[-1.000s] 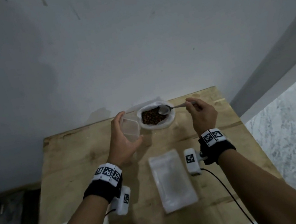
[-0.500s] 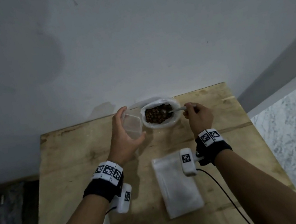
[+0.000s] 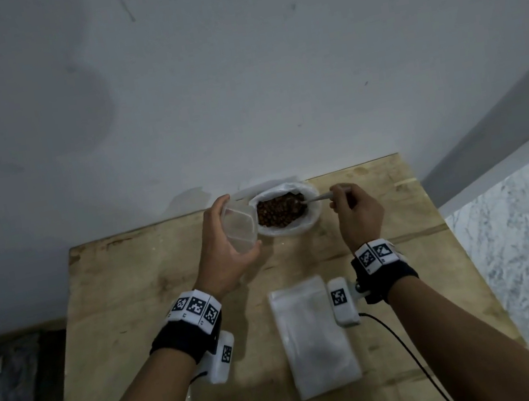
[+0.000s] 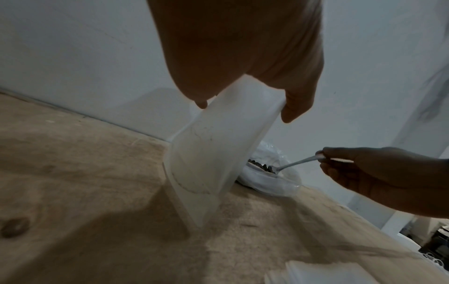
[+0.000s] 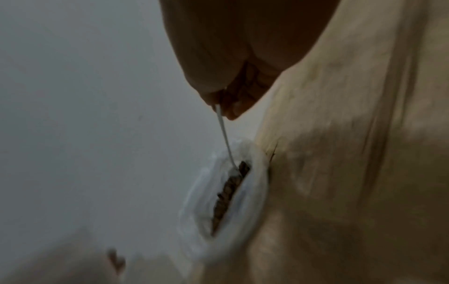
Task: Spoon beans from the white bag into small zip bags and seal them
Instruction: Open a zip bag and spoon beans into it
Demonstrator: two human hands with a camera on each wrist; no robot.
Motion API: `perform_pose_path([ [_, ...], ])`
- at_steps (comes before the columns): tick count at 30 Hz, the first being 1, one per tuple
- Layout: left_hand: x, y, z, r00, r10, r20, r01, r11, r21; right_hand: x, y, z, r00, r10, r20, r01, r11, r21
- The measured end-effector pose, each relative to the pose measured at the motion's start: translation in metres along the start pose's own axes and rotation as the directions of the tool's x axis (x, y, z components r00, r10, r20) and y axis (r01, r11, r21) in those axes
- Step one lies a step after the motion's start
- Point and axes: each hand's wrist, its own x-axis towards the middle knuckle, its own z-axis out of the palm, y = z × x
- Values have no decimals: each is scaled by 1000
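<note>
Your left hand (image 3: 224,241) grip curls round small zip bag (image 3: 239,228), mouth propped open just beside white bag (image 3: 287,212) on worktop (image 3: 152,287), keeping transfer short. Your right hand (image 3: 356,211) pinches spoon (image 3: 316,198), bowl in beans (image 3: 277,212).

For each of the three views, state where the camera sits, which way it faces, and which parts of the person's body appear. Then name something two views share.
Head: above, facing down at the wooden table; both forearms, left hand, right hand.
Left wrist: under the left hand, facing the small clear zip bag.
Right wrist: under the right hand, facing the thin metal spoon.
Shared: white bag of brown beans.
</note>
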Motion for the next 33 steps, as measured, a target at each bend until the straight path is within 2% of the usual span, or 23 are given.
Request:
perform_pose_path([
  [3, -2, 0, 0, 1000, -5, 1, 5, 1000, 9, -4, -2, 2, 991, -130, 9, 131, 991, -21],
  [6, -3, 2, -1, 1000, -10, 2, 10, 1000, 5, -4, -4, 2, 976, -218, -24, 216, 974, -66],
  [8, -3, 1, -2, 1000, -11, -2, 11, 1000, 11, -3, -6, 2, 971, -237, -3, 236, 967, -100],
  [10, -3, 0, -1, 1000, -23, -4, 23, 1000, 13, -2, -4, 5, 985, -167, 31, 169, 980, -103],
  [12, -2, 0, -1, 1000, -27, -1, 27, 1000, 14, -2, 0, 9, 998, -34, 49, 39, 994, -101],
  [15, -2, 0, -1, 1000, -23, 4, 23, 1000, 18, 0, 10, 18, 987, 141, 81, -131, 984, -118],
  [17, -1, 1, -1, 1000, -17, 2, 17, 1000, 26, 1, 12, 21, 975, 207, 82, -199, 976, -91],
  [24, 2, 3, 3, 999, -38, -9, 39, 995, 88, 4, 4, 7, 969, 245, -8, -245, 970, 4],
  [27, 6, 8, 8, 999, -31, -24, 35, 983, 182, 6, -2, 1, 960, 280, -18, -279, 959, 45],
  [33, 15, 7, 21, 999, -31, 28, 18, 921, 390, 9, -12, -7, 953, 301, -24, -299, 951, 76],
])
